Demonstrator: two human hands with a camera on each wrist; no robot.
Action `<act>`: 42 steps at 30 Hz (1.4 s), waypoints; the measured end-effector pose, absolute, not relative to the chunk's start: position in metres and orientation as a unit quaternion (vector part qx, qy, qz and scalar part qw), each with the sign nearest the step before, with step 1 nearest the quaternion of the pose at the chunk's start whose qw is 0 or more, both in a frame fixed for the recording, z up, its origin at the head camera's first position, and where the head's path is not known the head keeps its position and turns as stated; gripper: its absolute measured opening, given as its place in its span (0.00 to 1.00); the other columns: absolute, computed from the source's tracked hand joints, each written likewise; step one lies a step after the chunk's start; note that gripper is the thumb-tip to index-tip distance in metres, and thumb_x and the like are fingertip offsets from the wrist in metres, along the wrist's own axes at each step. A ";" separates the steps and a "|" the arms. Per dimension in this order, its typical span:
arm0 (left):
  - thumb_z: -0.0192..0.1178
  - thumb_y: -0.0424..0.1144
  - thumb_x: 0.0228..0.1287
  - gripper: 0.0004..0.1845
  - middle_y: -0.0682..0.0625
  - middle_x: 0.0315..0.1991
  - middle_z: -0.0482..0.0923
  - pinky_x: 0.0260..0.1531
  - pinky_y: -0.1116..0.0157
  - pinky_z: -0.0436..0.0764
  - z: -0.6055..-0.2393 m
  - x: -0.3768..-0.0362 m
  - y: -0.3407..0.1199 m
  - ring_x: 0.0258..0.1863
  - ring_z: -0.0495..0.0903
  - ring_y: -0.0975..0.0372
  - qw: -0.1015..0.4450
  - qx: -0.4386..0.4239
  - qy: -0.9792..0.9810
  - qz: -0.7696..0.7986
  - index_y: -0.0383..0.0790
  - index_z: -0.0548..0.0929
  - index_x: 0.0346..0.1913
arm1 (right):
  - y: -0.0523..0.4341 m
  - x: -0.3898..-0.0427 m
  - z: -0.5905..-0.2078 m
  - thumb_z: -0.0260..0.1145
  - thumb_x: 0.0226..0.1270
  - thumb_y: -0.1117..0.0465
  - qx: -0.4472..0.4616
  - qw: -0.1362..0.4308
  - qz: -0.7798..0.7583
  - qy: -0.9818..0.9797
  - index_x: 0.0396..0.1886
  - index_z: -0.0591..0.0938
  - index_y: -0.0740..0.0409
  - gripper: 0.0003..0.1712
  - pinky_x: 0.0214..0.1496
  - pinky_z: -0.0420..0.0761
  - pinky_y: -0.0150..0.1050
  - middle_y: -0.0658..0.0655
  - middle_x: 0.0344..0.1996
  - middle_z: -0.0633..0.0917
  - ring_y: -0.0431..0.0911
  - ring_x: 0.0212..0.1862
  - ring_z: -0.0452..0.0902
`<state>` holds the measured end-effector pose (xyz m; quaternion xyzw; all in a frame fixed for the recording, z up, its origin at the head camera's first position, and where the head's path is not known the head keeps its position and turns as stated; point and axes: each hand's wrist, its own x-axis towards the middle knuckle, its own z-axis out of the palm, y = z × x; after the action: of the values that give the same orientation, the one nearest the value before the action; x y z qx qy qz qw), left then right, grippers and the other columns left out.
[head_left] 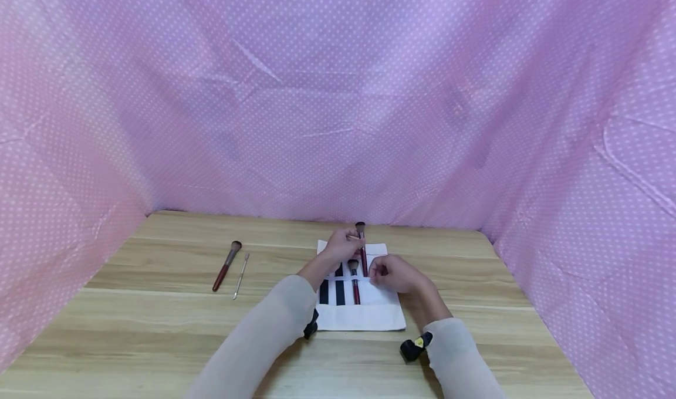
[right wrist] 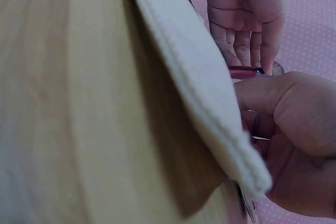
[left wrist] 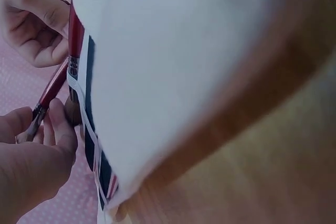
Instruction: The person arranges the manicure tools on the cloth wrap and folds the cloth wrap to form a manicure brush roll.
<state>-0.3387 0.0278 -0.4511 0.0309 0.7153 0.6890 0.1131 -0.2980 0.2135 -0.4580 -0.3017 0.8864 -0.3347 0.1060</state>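
At the left of the head view we note a red-handled brush and a thin metal tool lying side by side on the wooden table, well apart from the hands. Lower centre lies a white fabric pouch with dark loops; a small brush sits tucked in it. The left hand pinches a longer brush by its handle above the pouch's top edge, head pointing up-frame. Just right, the right hand has its fingers curled onto the pouch by the handle's lower end.
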 end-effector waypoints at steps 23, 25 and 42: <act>0.61 0.34 0.63 0.26 0.46 0.36 0.81 0.31 0.64 0.81 -0.455 -0.340 0.026 0.30 0.82 0.57 0.131 0.056 0.759 0.635 0.42 0.69 0.64 | 0.215 -0.298 -0.456 0.61 0.62 0.71 -0.295 0.104 -0.336 0.888 0.30 0.81 0.53 0.09 0.30 0.74 0.34 0.48 0.24 0.78 0.41 0.28 0.72; 0.62 0.34 0.63 0.25 0.46 0.37 0.81 0.31 0.64 0.80 -0.455 -0.340 0.026 0.30 0.82 0.57 0.131 0.059 0.765 0.628 0.42 0.70 0.62 | 0.216 -0.297 -0.455 0.60 0.62 0.72 -0.293 0.104 -0.339 0.888 0.30 0.81 0.53 0.10 0.30 0.74 0.35 0.48 0.25 0.79 0.42 0.29 0.72; 0.65 0.34 0.58 0.11 0.48 0.36 0.78 0.33 0.64 0.76 -0.457 -0.337 0.024 0.33 0.78 0.58 0.122 0.075 0.806 0.574 0.39 0.77 0.43 | 0.214 -0.298 -0.454 0.60 0.63 0.71 -0.289 0.101 -0.335 0.891 0.30 0.81 0.51 0.11 0.31 0.72 0.34 0.47 0.25 0.79 0.41 0.28 0.71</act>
<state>-0.3370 0.0239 -0.4569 0.0746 0.8059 0.5745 0.1221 -0.2975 0.2143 -0.4537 -0.2886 0.8910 -0.3355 0.1011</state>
